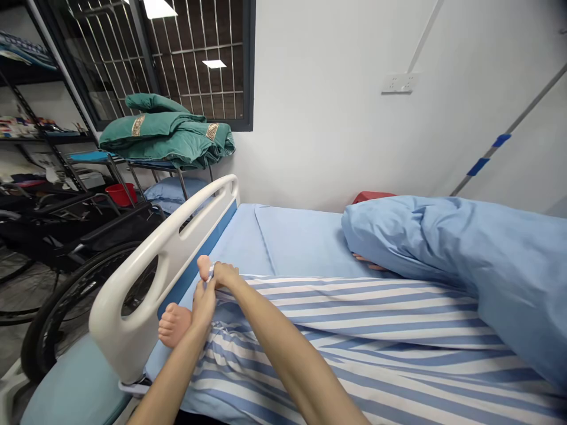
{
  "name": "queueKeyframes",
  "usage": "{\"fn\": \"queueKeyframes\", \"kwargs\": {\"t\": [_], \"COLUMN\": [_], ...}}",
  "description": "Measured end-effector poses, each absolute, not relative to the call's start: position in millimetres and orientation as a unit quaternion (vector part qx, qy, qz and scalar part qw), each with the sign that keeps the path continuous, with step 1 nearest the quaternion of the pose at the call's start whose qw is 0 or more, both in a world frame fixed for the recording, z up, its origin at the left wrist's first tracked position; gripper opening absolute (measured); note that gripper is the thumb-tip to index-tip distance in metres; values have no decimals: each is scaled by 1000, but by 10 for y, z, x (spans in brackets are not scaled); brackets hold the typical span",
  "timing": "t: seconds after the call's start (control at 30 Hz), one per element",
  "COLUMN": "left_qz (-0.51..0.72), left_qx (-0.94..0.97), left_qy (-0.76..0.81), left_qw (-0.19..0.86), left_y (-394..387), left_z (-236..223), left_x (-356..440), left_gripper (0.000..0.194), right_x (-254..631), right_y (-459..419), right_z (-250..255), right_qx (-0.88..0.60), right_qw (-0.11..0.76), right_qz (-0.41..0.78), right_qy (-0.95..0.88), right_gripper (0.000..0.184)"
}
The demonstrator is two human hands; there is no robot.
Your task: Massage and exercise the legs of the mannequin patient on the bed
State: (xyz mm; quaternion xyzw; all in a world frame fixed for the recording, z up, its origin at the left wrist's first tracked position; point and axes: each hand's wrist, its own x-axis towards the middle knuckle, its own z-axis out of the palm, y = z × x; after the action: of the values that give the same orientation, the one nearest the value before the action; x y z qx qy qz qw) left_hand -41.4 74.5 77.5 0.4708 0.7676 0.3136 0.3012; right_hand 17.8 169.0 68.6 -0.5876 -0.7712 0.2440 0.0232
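Note:
A figure in blue-and-white striped trousers [354,330] lies on the bed, its two bare feet toward the footboard. At the ankle of the far foot [204,267], both my hands are together. My right hand [225,275] has its fingers curled over the trouser cuff [211,271] there. My left hand [204,301] is closed at the same cuff from the near side, its fingertips partly hidden. The near foot [174,324] sticks out bare beside my left wrist. Fabric is bunched around the near lower leg.
A white footboard [166,248] stands just beyond the feet. A light blue quilt [434,242] covers the upper body; fingers show under its edge. A wheelchair [84,277] is at the left, with folded green bedding [168,133] on chairs behind.

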Motion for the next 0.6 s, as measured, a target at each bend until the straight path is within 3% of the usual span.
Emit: {"fn": "queueKeyframes", "kwargs": {"t": [0.17,0.27,0.37,0.47,0.6], "left_qz": [361,410,452,479,544], "left_qx": [484,488,456,370,257], "left_qy": [768,727,697,724,715], "left_qw": [215,253,319,330,356], "left_y": [391,81,-262,-490,-473], "left_z": [771,534,170,-185,-460], "left_x": [-461,-526,-662,-847,-1031], "left_gripper": [49,50,41,42,75], "right_x": [-43,-149,-128,41,386], "right_y": [1646,1565,1403,1135,648], "right_z": [878,947,1006,1006,813], "right_qx": [-615,-626,-605,-581,-530], "right_qw": [41,43,104,209,310], "right_qz": [189,164,125,95,113], "right_qy": [-764,-761,-779,-781,-781], "right_gripper": [76,74,69,49,20]}}
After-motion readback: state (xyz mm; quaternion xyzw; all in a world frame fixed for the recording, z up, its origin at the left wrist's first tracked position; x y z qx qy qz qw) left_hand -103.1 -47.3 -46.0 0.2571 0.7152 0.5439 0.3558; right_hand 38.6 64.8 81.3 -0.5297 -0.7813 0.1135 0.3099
